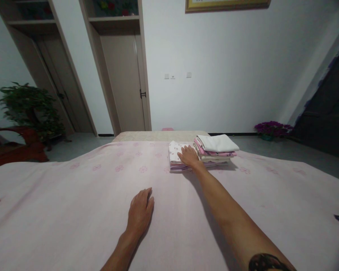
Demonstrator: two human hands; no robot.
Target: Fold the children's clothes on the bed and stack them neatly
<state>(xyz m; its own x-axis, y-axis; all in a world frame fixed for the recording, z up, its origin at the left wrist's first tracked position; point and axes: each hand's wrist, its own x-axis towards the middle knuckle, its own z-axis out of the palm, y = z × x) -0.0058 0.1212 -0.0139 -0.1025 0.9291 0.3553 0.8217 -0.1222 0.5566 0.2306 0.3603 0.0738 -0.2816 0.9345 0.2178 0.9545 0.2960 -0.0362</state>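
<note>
My right hand (189, 156) reaches far forward and lies flat, fingers stretched out, on top of a small stack of folded pink-and-white cloths (175, 158). A taller stack of folded cloths (216, 147), white on top, stands right beside it on the right. My left hand (140, 210) rests palm down with fingers together and extended on the pale pink flowered sheet (73, 210) that covers the bed. Neither hand holds anything.
Beyond the bed's far end is grey floor, a white wall, and two beige doors (124, 82). A potted green plant (28, 109) and a red wooden chair (14, 146) stand at left. Purple flowers (272, 128) sit at the right wall.
</note>
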